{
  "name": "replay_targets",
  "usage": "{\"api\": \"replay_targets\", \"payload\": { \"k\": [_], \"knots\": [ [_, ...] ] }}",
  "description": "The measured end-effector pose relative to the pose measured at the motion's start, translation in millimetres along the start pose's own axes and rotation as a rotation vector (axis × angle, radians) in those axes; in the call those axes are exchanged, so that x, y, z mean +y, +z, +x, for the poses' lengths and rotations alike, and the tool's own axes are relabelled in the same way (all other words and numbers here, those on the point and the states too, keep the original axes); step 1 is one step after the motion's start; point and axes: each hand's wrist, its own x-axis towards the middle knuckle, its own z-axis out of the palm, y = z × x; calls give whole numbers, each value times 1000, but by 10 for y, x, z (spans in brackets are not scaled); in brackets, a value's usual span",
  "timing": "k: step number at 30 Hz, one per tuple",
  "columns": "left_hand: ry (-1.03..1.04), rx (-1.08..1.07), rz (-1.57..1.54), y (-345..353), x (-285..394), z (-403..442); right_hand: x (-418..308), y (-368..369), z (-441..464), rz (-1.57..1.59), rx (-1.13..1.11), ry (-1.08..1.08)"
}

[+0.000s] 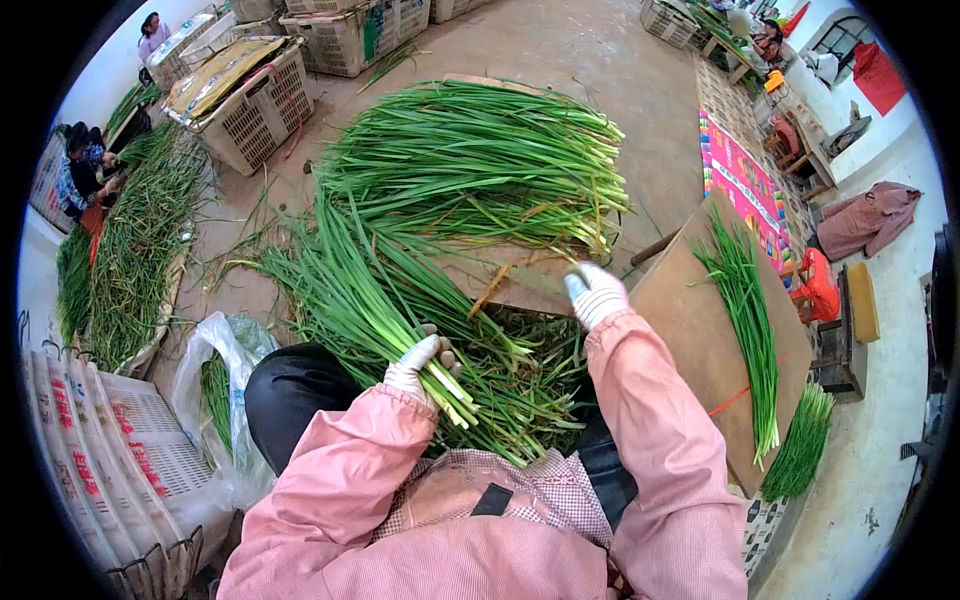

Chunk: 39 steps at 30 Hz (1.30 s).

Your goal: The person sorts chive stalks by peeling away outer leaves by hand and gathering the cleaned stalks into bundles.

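A bunch of long green stalks with pale ends [385, 318] is wrapped in the gloved fingers of my left hand [425, 365], its pale ends pointing down toward my lap. My right hand [597, 294], also gloved, is raised at the right end of a thin, blurred blade-like item [530, 285]. Its fingers look curled in, but what they hold is hard to make out. Beyond both hands lies a large pile of the same green stalks [480, 160]. Loose leaves and trimmings [510, 400] lie below, between my knees.
A board [660, 290] with a small bunch of stalks [745, 330] stands at the right. Plastic crates [260, 110] are at the upper left, stacked crates [120, 440] at the lower left, beside a plastic bag [235, 350]. Another person [82, 175] sits far left.
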Motion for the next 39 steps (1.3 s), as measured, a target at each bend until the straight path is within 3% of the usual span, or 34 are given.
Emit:
{"api": "replay_targets", "payload": {
  "k": [1, 3, 5, 6, 8, 9, 10, 14, 19, 21, 23, 25, 27, 28, 31, 33, 35, 36, 37, 39],
  "knots": [
    [10, 34, -5, 16, 16, 3, -178, -213, 9, -176, 180, 36],
    [54, 38, -16, 70, 78, -17, -179, -393, 30, -357, 516, -134],
    [123, -64, -68, 43, 120, 28, -228, -501, -61, -105, 19, 18],
    [100, -46, -91, 39, 162, 33, -265, -426, -262, -44, -23, -87],
    [81, -26, -131, 62, 225, 29, -394, -267, -576, -104, -335, -84],
    [117, -33, -107, 56, 233, 40, -542, -245, -673, -79, -493, 46],
    [131, -46, -111, 33, 227, 50, -547, -96, -791, -156, -389, -35],
    [123, -19, -104, 68, 231, -14, -587, 334, -801, -249, -614, 170],
    [142, 5, -120, 55, 271, -95, -503, 625, -690, -19, -574, 389],
    [138, 42, -124, 9, 351, -128, -449, 636, -707, 51, -562, 343],
    [183, -64, -119, -37, 420, -154, -722, 174, -745, 128, -493, 203],
    [215, -97, -152, 57, 496, -261, -952, -238, -883, 187, -250, 13],
    [277, -113, -135, 63, 553, -245, -907, -356, -1006, 169, -228, -141],
    [297, -142, -138, 75, 586, -258, -886, -428, -969, -1, -429, -124],
    [402, -99, -62, 111, 634, -356, -752, -709, -889, -194, -616, -18],
    [369, -114, -96, 64, 680, -428, -833, -999, -977, 35, -379, -133],
    [392, -145, -45, 25, 700, -426, -706, -1106, -871, 18, -506, -5],
    [359, -110, -111, 72, 675, -473, -702, -1226, -791, -154, -716, 77],
    [383, -139, -128, 62, 654, -447, -743, -1385, -798, -216, -707, 57],
    [354, -122, -133, 32, 656, -487, -910, -1773, -784, 215, -608, 177]
  ]
}}
